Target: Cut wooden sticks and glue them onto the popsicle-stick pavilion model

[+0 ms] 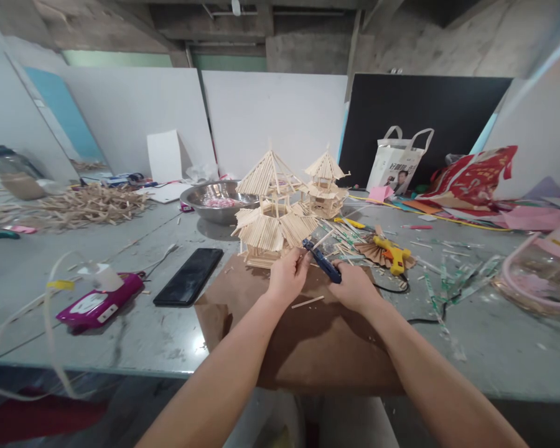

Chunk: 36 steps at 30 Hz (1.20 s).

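Head view: the right hand (pixel 354 287) has its fingers wrapped round the handles of blue pliers (pixel 327 264), whose head points forward and to the left, near the lower roof of a two-tiered pavilion model (pixel 264 229) built of thin wooden sticks. Just beside that head is the left hand (pixel 287 274), its fingers drawn close together by the model's near right side; I cannot tell whether they pinch anything. The pavilion model stands upright, straight ahead of the hands, at the far side of a brown sheet (pixel 329 358) laid over the near part of the grey table (pixel 161 339). One loose stick (pixel 308 302) lies on the sheet between the forearms. Behind the model, to its right, rises a second stick tower (pixel 325 193); behind it to the left sits a metal bowl (pixel 208 213). A dark phone (pixel 188 277) lies left of the sheet, a purple power strip (pixel 105 302) farther left, and a yellow glue gun (pixel 396 256) rests beyond the right hand
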{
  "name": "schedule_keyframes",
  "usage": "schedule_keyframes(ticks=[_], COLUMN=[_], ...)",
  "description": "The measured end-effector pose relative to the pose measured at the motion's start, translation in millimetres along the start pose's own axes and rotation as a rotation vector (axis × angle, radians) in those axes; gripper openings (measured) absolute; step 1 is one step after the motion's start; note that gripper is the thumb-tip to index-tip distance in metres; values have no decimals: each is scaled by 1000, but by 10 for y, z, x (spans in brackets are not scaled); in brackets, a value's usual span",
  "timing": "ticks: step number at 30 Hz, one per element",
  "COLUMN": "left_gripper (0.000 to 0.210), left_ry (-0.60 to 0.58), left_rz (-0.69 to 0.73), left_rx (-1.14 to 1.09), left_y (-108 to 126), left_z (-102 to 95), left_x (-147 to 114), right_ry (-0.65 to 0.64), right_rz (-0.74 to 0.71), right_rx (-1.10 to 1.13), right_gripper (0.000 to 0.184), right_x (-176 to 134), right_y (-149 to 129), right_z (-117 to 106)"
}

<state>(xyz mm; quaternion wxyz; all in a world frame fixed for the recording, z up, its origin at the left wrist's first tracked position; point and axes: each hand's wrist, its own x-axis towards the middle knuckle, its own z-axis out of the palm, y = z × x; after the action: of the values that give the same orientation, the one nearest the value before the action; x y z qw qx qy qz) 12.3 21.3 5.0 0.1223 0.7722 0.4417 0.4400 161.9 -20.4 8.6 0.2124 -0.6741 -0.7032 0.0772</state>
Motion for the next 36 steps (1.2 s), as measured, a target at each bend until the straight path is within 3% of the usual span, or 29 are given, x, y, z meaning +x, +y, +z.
schedule_keyframes(ticks=[22, 32, 36], left_gripper=[29, 23, 26], left_ry=[-124, -50, -72], left_rz=[-12, 2, -2], left_rx=[-181, -63, -51], left_y=[-14, -13, -18], left_z=[-30, -6, -13], left_x=[71, 26, 26], right_ry=[-18, -13, -11], right_rz=[-15, -4, -11], right_rx=[-3, -11, 0], right_gripper=[33, 25, 30], right_x=[8, -9, 12], right_y=[30, 15, 43], right_z=[-1, 0, 17])
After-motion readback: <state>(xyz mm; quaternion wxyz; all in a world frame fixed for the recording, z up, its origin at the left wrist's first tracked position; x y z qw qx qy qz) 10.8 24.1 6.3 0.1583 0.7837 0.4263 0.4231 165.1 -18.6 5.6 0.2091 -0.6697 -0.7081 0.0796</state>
